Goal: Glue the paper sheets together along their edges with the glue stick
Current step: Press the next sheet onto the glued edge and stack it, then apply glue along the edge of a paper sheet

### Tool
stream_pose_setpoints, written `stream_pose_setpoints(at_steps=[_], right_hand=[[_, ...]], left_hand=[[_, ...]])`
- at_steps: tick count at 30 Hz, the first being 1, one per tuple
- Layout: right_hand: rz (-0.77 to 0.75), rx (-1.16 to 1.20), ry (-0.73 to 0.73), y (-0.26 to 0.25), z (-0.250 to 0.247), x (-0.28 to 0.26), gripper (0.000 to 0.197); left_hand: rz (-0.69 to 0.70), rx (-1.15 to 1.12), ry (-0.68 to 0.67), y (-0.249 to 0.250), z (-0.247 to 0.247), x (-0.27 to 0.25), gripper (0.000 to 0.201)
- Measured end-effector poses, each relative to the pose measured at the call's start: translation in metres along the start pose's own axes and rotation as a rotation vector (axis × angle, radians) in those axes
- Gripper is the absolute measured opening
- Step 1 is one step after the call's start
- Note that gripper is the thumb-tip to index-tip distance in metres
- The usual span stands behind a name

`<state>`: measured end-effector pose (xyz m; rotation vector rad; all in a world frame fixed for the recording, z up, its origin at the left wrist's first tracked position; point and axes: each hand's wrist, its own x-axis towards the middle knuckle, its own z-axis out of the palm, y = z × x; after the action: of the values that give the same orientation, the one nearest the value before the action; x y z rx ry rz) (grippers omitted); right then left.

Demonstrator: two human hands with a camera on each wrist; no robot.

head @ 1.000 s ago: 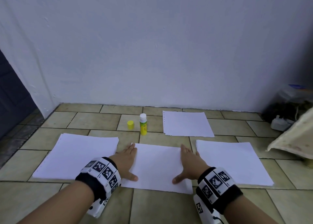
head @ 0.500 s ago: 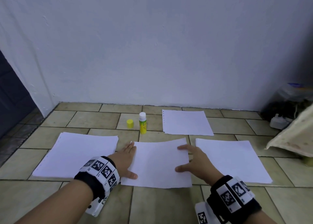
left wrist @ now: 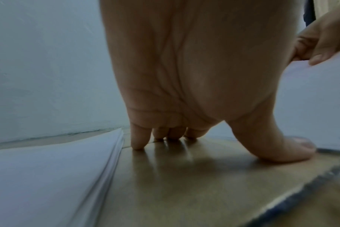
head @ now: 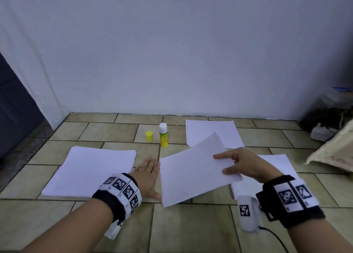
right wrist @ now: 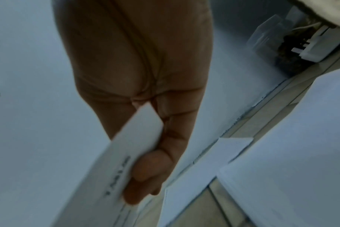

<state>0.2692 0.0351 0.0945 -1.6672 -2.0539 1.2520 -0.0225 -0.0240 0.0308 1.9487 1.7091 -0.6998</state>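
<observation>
Left hand [head: 148,178] flat on floor [head: 191,228] (tiled)

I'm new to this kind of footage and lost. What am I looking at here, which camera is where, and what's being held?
No machine: a person works on a tiled floor, wearing patterned wristbands. The wide picture comes from a camera on their head; the two close-ups come from cameras on each wrist, looking along the hand. The left hand lies flat on the floor, holding nothing. The right hand has one paper sheet in its grip, pinched between thumb and fingers and lifted at a tilt. On the floor lie a paper stack, two more lots of paper, an upright glue stick and its yellow cap beside it.
</observation>
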Motion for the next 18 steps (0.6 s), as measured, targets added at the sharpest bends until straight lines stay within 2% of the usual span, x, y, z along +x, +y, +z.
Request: stream_pose_setpoints(at_steps=[9, 13, 18], right_hand=[[-0.023, 0.111, 0.232, 0.009, -0.076, 0.030, 0.038], [-0.020, 0.103, 0.335, 0.004, -0.080, 0.062, 0.043], [0.050, -0.033, 0.325, 0.014, -0.067, 0.112, 0.046]], left_hand=[[-0.046, 0.036, 0.006, 0.005, -0.003, 0.000, 0.108], [-0.052, 0.044, 0.009, 0.005, -0.002, 0.001, 0.108], [-0.040, 0.029, 0.013, 0.005, -0.001, -0.003, 0.106]])
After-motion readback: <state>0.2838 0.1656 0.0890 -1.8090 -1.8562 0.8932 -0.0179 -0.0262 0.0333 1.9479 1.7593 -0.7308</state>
